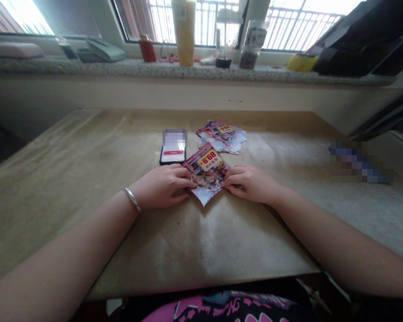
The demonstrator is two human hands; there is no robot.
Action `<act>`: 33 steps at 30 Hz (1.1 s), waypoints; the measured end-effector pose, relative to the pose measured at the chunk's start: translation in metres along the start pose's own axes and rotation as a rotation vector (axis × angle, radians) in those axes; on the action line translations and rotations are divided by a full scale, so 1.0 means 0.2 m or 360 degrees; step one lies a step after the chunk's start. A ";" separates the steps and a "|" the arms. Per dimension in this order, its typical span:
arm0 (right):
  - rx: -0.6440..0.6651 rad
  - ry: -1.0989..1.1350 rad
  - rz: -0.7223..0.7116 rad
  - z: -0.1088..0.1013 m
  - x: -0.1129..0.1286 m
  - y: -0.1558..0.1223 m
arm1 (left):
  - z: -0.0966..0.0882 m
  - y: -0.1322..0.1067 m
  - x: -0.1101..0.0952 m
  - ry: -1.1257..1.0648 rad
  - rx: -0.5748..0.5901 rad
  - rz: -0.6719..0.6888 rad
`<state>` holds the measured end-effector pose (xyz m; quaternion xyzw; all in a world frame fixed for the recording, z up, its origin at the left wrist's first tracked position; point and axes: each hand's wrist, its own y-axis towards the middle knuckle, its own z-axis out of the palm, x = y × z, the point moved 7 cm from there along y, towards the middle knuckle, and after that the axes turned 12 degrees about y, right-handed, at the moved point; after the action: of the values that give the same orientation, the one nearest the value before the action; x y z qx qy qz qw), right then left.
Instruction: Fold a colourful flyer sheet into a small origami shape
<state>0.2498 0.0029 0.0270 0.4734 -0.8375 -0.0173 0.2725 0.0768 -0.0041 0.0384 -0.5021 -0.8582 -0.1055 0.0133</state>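
Observation:
A colourful printed flyer [206, 172] with large red figures on a yellow patch lies turned cornerwise on the table before me. My left hand [166, 185] pinches its left corner, a silver bangle on the wrist. At the right corner, the fingers of my right hand [246, 182] are closed on the same sheet. Its near corner lifts slightly and points toward me. Just beyond my left hand is a phone [173, 156] with a lit, partly blurred screen. A loose pile of similar flyers [221, 134] lies behind the held one.
The table [87, 179] has a tan cover. At far right lies a pixelated blue item [359, 163]. Along the granite windowsill [121, 67] stand a tall yellow container [185, 36], a red bottle [147, 48], clear jars [253, 44], a yellow tape roll [302, 62] and a black bag [349, 42].

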 end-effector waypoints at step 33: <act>-0.0167 0.0339 -0.0046 0.03 0.00 0.04 | 0.08 0.05 0.06 -0.0415 0.0040 -0.0689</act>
<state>0.2414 0.0061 0.0244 0.4696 -0.7948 -0.0148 0.3842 0.0812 0.0137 0.0264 -0.3158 -0.9415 -0.0297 -0.1141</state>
